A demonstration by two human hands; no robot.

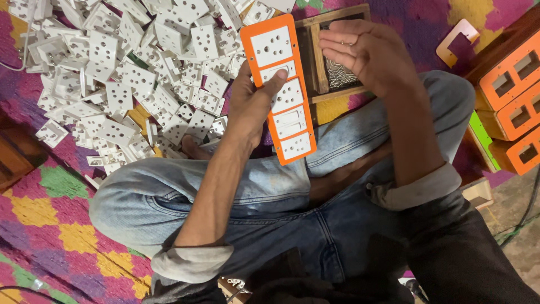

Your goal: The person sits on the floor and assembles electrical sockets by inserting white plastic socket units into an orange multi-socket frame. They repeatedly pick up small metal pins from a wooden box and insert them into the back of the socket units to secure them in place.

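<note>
1. A heap of white socket parts [124, 79] is lying on the patterned mat [50, 225], well left of the orange switch plate [279, 90].
2. The left hand [253, 107] is gripping that plate from its left edge, thumb pressing on the front, fingers clamped behind.
3. The right hand [363, 53] is hovering just right of the plate, fingers loosely together, slightly curled, holding nothing visible.
4. A wooden tray of small metal pieces [337, 73] is sitting behind the plate.
5. Orange boxes [514, 107] are standing far right of it.

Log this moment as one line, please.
left hand: grips orange switch plate, thumb on it | right hand: open over wooden tray | white socket parts: heaped on mat
</note>
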